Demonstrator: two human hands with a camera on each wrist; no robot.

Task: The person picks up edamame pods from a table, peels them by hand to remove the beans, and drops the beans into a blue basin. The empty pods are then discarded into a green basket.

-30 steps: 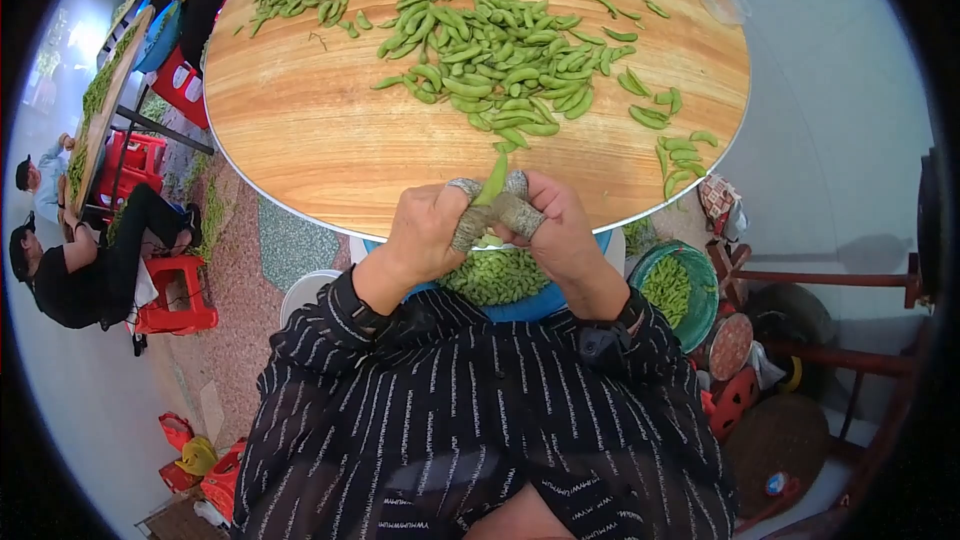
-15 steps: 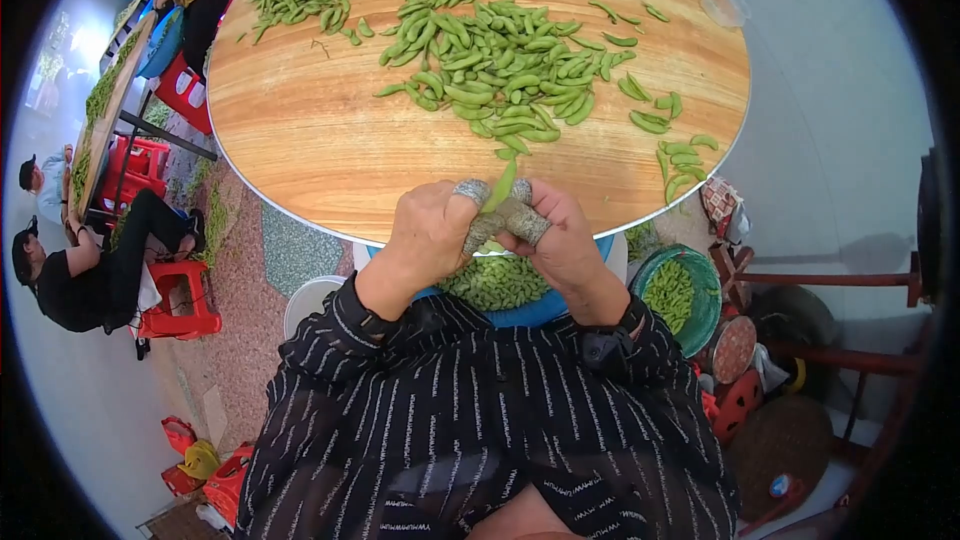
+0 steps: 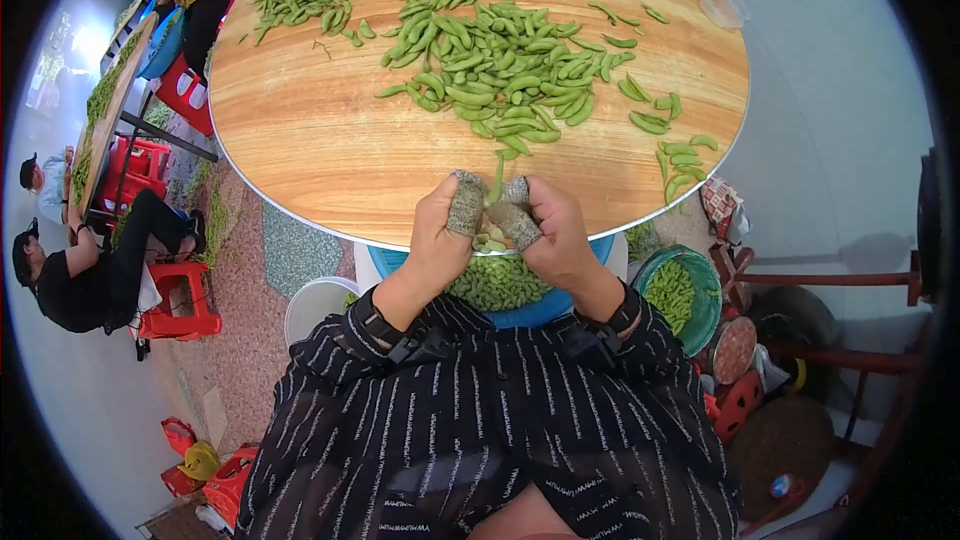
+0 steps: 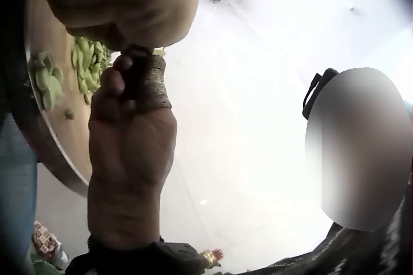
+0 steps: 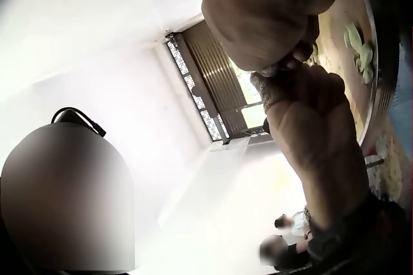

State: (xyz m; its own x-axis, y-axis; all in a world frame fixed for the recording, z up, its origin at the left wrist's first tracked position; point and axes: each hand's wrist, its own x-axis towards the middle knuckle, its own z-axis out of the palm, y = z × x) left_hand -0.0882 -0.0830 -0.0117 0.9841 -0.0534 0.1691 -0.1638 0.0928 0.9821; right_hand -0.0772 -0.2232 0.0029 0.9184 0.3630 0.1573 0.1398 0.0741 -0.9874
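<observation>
Both hands meet over the near edge of the round wooden table, with woven grey wraps around thumbs and fingers. Between them is a green soybean pod [image 3: 497, 183], its upper end sticking out past the fingertips. My left hand [image 3: 438, 238] and my right hand [image 3: 562, 238] both pinch at it, thumbs close together. Pale green beans [image 3: 490, 238] show just below the fingertips. Under the hands stands a blue basin [image 3: 523, 316] filled with shelled beans [image 3: 497, 281]. In the left wrist view, the right hand [image 4: 132, 149] has its fingers curled in; the pod is mostly hidden there.
Loose pods [image 3: 520, 60] lie heaped across the table [image 3: 300, 130]. A green basket [image 3: 708, 285] with pods stands at the right, a white bucket [image 3: 312, 305] at the left. Red stools [image 3: 180, 298] and seated people are beyond on the left.
The hands have drawn slightly apart, and the left thumb has turned upright. The pod now sits between the thumbs, less exposed than before, and pale beans show below the fingertips.
</observation>
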